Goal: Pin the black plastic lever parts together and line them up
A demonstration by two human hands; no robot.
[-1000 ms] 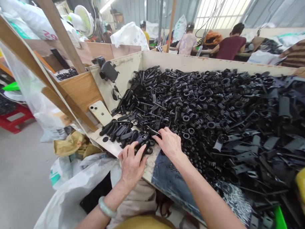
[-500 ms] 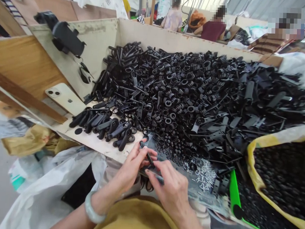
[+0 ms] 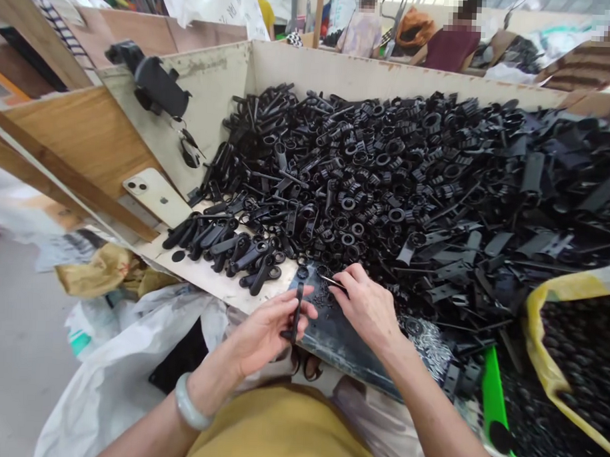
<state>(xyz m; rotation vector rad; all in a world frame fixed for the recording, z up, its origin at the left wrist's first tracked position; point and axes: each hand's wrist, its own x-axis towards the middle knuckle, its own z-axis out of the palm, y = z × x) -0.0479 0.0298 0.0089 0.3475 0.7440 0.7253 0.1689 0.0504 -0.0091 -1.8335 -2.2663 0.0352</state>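
Observation:
My left hand [image 3: 268, 337] is shut on a slim black plastic lever [image 3: 296, 315], which stands nearly upright between thumb and fingers. My right hand [image 3: 367, 307] pinches a thin metal pin [image 3: 333, 281] close to the lever's upper end, and the two are apart. Just beyond my hands, a row of similar black levers [image 3: 224, 246] lies on the pale board [image 3: 203, 278]. A large heap of black plastic parts [image 3: 386, 185], rings and flat strips among them, fills the bin behind. A dark mat [image 3: 336, 336] lies under my right wrist.
A white smartphone [image 3: 156, 196] lies on the board by the bin's corner, below a black phone mount [image 3: 152, 83]. A yellow-rimmed bag of black pieces [image 3: 536, 330] sits at right. Loose metal pins [image 3: 426, 339] lie nearby. White sacks [image 3: 125, 342] sit on the floor. Several people work at the back.
My head view has shifted slightly. My hands have moved up and apart, and the black lever now stands upright in my left hand, with the pin held in my right.

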